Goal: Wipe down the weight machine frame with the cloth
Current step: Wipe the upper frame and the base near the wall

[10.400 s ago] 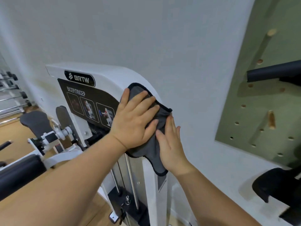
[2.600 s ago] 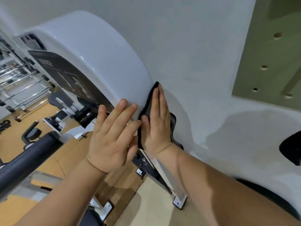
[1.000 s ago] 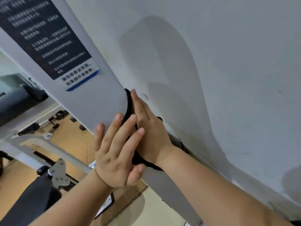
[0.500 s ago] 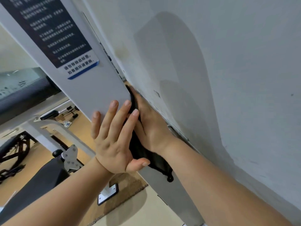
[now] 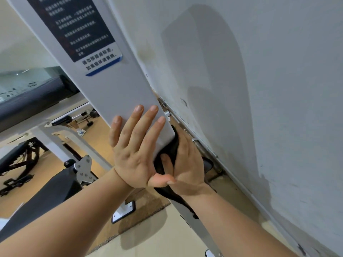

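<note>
Both hands sit lower on the weight machine frame [image 5: 118, 93] than half a second ago: the gap between the left fingertips and the warning label [image 5: 81, 30] has widened, and a run of metal hardware along the foot of the wall [image 5: 269, 89] has come into view. The right hand [image 5: 187, 164] presses the dark cloth [image 5: 171, 151] against the frame's rear edge, in the narrow space between upright and wall. Its fingers look straight, with the thumb laid over the fabric; the grip is a flat press, not a closed hold, though the fingertips are partly hidden. A tail of cloth hangs below the wrist. The left hand [image 5: 136, 149] lies flat on the bare side face, fingers spread, holding nothing, apparently bracing. Judgement: the downward stroke along the rear edge is well advanced, and the foot plate [image 5: 123, 210] is near, so little of this edge remains. Against the earliest frame: the cloth was then draped over the curved top shroud with both hands on it, whereas it now sits low on the upright under the right hand alone.
</note>
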